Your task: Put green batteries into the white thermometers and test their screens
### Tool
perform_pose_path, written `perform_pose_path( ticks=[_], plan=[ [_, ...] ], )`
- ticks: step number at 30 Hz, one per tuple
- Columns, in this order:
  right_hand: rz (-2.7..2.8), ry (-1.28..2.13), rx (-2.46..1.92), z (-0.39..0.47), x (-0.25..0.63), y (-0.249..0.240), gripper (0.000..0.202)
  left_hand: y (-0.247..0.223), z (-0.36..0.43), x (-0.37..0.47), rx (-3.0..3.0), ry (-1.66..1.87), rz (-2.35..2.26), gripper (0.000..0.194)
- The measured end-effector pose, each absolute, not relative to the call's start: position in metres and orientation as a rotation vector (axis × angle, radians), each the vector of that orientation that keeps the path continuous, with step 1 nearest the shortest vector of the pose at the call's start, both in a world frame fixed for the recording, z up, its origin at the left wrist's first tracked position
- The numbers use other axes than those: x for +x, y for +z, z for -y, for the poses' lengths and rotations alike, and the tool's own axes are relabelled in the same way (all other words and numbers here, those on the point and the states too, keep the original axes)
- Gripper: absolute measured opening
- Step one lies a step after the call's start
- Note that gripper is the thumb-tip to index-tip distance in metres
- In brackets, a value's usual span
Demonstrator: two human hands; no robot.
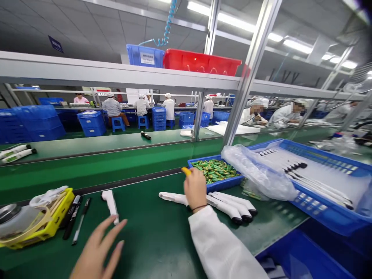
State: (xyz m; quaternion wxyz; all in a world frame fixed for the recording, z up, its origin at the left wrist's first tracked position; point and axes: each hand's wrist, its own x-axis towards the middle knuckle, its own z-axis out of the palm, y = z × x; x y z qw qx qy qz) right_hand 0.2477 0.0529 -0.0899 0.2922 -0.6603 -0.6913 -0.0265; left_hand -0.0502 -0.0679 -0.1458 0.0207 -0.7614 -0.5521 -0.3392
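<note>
My left hand is open at the lower left, its fingers spread. Its fingertips are beside a small white handheld device lying on the green bench; whether they touch it is unclear. My right hand is curled near the bench middle, with yellow at one fingertip. Most of its fingers are hidden behind its back. Under or beside it lies a white handle-shaped housing, partly covered. Right of the wrist rest several white housings with black ends. Just beyond, a blue tray holds many small green cylinders.
A yellow basket and marker pens are at left. A plastic bag leans on a large blue crate. Blue and red bins stand on the overhead shelf. Co-workers in white sit beyond.
</note>
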Motion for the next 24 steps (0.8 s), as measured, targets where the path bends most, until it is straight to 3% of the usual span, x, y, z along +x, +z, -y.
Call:
perform_pose_path(
  ticks=[2, 5, 11, 18, 24],
  plan=[
    [1.764, -0.063, -1.923, -0.068, 0.290, -0.084, 0.031, -0.147, 0.047, -0.005, -2.575, -0.951, 1.530, 0.034],
    [1.828, 0.049, -2.006, -0.085, 0.328, -0.088, 0.019, -0.149, 0.013, 0.050, -2.777, -0.929, 1.369, 0.043],
    [1.862, 0.102, -1.968, -0.098, 0.340, -0.106, 0.020, -0.161, -0.038, 0.106, -2.820, -1.087, 1.430, 0.043],
    [1.654, 0.063, -1.925, -0.098, 0.339, -0.114, 0.023, -0.156, -0.011, 0.066, -2.917, -1.453, 1.643, 0.019],
    [1.459, 0.076, -1.827, -0.105, 0.333, -0.099, 0.017, -0.154, 0.015, 0.007, -2.645, -2.153, 2.098, 0.024]
  ],
)
